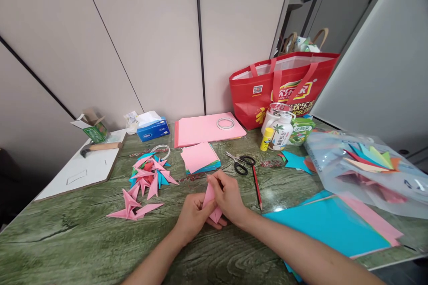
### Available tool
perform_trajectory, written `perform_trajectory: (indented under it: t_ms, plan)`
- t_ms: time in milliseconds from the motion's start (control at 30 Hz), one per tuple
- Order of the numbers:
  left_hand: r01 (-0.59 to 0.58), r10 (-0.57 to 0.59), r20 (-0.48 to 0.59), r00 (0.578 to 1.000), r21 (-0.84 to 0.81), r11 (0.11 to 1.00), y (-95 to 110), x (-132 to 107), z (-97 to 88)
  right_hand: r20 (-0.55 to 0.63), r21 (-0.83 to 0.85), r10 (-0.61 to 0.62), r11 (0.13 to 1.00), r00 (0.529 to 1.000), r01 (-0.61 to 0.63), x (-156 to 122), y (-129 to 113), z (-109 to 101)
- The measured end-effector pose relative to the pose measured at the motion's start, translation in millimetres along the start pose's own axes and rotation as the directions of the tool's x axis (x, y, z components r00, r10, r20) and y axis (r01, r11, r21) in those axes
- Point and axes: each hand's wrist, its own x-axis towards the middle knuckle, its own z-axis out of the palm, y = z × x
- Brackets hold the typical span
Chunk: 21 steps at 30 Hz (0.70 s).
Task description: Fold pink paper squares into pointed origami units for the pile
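Observation:
Both my hands meet over the green table (83, 231), pinching a folded pink paper piece (210, 197). My left hand (194, 217) grips it from below and the left. My right hand (229, 196) closes on its top and right side. A pile of folded pink, blue and red paper shapes (150, 177) lies to the left of my hands. A stack of small square sheets (199, 157), pink on top, sits just beyond them.
Scissors (241, 163) and a red pencil (257, 186) lie right of my hands. Large pink sheets (205, 129) carry a tape roll (225, 123). Red bag (284, 87), bottles (281, 131), glue stick (266, 139), tissue box (153, 128), hammer (100, 147), blue sheets (327, 225), plastic bag (364, 164).

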Motion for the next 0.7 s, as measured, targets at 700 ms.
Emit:
perform_trajectory:
  t_ms: [700]
  plan:
    - [-0.028,0.027,-0.144,0.989,-0.01,1.0,-0.8,4.3,-9.2,0.153,-0.335,-0.055,0.937,0.987,0.104,5.4,6.4,-3.1]
